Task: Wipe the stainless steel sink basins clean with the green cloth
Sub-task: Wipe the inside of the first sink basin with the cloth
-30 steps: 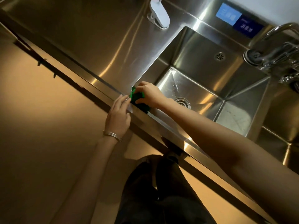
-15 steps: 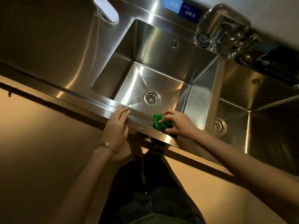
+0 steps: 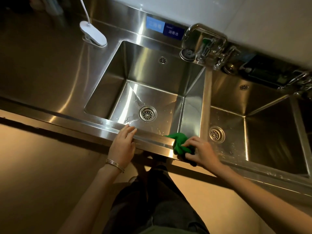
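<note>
Stainless counter front rim [image 3: 94, 125]: left hand [image 3: 122, 144] rests flat with fingers straight, apparently bracing. Right hand [image 3: 201, 152] pinches the bunched green cloth [image 3: 179, 142] against the rim at the left basin [image 3: 152, 98] near corner, evidently for wiping pressure.

Only one view here, shot from a head-worn wide-angle camera, aimed forward and steeply down. The front rim of the sink [image 3: 152, 141] is seen from close above, with the person's legs [image 3: 152, 200] caught at the bottom edge. The scene is tilted, and straight edges are bent by the lens.
</note>
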A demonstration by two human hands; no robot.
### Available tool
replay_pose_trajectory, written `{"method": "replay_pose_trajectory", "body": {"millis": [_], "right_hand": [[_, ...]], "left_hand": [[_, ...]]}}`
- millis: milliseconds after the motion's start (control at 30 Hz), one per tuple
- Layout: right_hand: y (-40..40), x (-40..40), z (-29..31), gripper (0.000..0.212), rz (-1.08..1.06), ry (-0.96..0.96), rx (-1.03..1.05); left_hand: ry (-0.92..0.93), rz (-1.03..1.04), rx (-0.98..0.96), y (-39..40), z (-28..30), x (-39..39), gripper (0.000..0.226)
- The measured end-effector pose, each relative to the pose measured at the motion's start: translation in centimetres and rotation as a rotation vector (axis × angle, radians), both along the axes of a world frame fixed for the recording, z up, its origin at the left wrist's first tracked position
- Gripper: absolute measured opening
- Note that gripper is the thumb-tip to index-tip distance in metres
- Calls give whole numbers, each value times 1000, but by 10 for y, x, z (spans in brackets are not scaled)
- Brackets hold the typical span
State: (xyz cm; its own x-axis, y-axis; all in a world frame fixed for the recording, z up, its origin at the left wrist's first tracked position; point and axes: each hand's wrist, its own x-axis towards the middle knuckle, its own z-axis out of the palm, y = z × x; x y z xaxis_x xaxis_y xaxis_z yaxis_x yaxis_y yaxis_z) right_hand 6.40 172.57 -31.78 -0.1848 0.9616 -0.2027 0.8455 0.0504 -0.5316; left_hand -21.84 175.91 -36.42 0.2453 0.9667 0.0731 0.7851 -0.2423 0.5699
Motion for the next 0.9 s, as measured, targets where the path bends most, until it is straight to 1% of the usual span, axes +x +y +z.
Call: {"method": "replay_pose_trajectory", "body": {"millis": [100,200,267,367,433,500,600,733,900], "right_hand": [[-6,-40,-12,27,55,65,90],[1,-87,-27,34,-7,77,126],[8,-125,-33,36,-22,86,166],[21,-171,-38,30,40,67,224],[31,-182,-38,27,60,49,211],[36,-180,-38,28,63,26,183],[37,-163,-38,31,33,18,147],[33,-127,-33,32,-90,27,75],[17,-75,-27,31,-192,-69,-7]], "left_hand": [[2,-11,0,2,0,-3,49],[-4,-35,-4,1,-1,-8,49],[3,-42,-13,-1,-6,-12,43],[-18,-1,-55,-2,-13,-19,48],[-2,72,-66,-2,-13,-26,50],[19,103,-51,-2,-10,-31,57],[44,82,-13,0,-7,-33,60],[23,37,-1,0,-6,-22,57],[-21,-36,28,0,-2,1,52]]}}
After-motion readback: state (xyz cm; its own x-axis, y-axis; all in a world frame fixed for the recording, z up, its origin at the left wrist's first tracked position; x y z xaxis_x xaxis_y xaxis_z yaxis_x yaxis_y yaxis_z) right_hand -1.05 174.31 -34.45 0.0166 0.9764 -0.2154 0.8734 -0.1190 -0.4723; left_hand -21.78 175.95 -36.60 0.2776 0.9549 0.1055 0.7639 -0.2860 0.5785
